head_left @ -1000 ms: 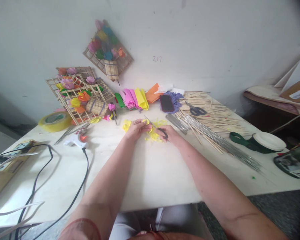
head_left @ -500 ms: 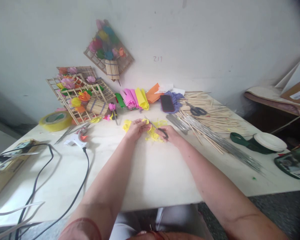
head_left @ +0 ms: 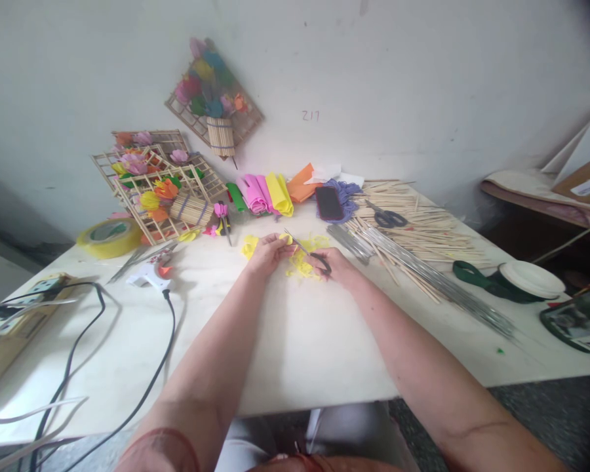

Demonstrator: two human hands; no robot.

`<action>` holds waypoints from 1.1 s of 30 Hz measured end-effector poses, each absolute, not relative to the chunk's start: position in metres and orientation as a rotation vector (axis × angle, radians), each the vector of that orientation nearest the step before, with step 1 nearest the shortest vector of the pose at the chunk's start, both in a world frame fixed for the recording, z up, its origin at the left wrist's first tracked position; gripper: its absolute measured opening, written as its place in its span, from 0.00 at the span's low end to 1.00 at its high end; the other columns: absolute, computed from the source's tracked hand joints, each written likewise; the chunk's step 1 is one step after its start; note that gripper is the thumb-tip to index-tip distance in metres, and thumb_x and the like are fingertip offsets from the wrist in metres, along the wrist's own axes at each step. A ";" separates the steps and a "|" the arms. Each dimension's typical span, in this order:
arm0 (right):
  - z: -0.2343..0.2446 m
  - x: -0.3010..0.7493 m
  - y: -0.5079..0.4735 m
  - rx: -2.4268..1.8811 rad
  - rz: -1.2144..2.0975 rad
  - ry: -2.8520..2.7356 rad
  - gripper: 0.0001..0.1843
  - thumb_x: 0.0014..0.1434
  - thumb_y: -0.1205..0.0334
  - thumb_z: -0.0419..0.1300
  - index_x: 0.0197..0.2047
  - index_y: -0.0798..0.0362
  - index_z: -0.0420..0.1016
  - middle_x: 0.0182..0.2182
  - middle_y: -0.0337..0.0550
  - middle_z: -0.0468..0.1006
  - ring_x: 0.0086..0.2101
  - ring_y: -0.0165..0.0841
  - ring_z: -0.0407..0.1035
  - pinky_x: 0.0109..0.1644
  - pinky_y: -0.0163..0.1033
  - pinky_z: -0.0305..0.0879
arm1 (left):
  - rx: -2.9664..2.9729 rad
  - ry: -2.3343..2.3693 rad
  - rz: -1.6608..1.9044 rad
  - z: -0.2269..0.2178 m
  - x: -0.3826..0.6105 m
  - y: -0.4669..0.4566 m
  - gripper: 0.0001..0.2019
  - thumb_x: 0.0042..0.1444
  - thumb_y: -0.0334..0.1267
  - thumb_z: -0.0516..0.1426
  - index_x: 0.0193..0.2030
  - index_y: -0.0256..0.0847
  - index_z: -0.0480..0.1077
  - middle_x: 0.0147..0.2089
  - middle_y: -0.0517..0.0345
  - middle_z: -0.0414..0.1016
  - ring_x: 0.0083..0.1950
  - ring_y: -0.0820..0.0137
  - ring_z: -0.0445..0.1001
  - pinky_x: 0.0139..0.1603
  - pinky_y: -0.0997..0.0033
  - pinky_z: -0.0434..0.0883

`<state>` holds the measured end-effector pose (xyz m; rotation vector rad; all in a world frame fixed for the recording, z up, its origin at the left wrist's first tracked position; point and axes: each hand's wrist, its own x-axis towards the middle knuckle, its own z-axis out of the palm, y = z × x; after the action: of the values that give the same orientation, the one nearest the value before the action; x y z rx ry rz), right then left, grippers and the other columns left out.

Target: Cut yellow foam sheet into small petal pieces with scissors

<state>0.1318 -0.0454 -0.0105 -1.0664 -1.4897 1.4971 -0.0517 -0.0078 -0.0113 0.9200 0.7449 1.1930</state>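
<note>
Between the thumb and fingers of my left hand (head_left: 270, 252) a small piece of yellow crepe paper (head_left: 288, 238) is pinched. My right hand (head_left: 333, 263) is closed round the dark handles of a pair of scissors (head_left: 319, 259). The blades point up and left and meet the edge of the yellow piece. Thin yellow paper scraps (head_left: 302, 267) lie on the table under and between my hands. A few cut yellow pieces (head_left: 248, 246) rest just left of my left hand.
Behind my hands are folded crepe paper (head_left: 278, 195), a phone (head_left: 329, 203) on purple yarn and a second pair of scissors (head_left: 386, 216). Bamboo sticks (head_left: 423, 229) and wires (head_left: 437, 288) spread rightward. A glue gun (head_left: 150, 275), tape roll (head_left: 109, 237) and flower frames (head_left: 162, 190) stand left.
Both hands stay in nearly the same place. A strip of yellow paper that hung between the left fingers and the scissors no longer shows there.
</note>
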 end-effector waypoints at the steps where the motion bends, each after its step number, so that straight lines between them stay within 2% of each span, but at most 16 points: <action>1: -0.010 0.132 -0.046 -1.059 1.505 -1.487 0.16 0.47 0.52 0.61 0.22 0.56 0.66 0.11 0.32 0.63 0.11 0.22 0.54 0.12 0.28 0.48 | 0.924 0.745 1.189 -0.011 -0.052 -0.008 0.06 0.46 0.31 0.61 0.29 0.32 0.68 0.27 0.50 0.77 0.29 0.69 0.77 0.29 0.76 0.73; 7: -0.008 0.132 -0.048 -1.090 1.493 -1.493 0.16 0.44 0.53 0.65 0.23 0.56 0.67 0.11 0.31 0.64 0.11 0.21 0.55 0.11 0.27 0.49 | 0.945 0.742 1.153 -0.009 -0.052 -0.010 0.05 0.47 0.32 0.61 0.29 0.32 0.69 0.29 0.50 0.78 0.30 0.69 0.78 0.29 0.76 0.73; 17: -0.007 0.131 -0.048 -1.078 1.482 -1.495 0.18 0.44 0.51 0.66 0.20 0.55 0.65 0.12 0.31 0.63 0.11 0.20 0.54 0.12 0.26 0.49 | 0.977 0.707 1.127 -0.009 -0.052 -0.012 0.06 0.46 0.32 0.61 0.29 0.32 0.69 0.29 0.50 0.78 0.29 0.70 0.77 0.31 0.75 0.73; 33: -0.009 0.131 -0.046 -1.096 1.436 -1.516 0.17 0.44 0.52 0.66 0.21 0.55 0.65 0.11 0.30 0.61 0.11 0.20 0.52 0.12 0.28 0.46 | 0.950 0.736 1.146 -0.007 -0.052 -0.012 0.05 0.48 0.32 0.60 0.29 0.32 0.69 0.29 0.50 0.78 0.30 0.69 0.78 0.30 0.75 0.73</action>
<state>0.1313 -0.0456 -0.0094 -1.0957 -1.5157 1.4359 -0.0521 -0.0120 -0.0066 0.9503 0.7364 1.1461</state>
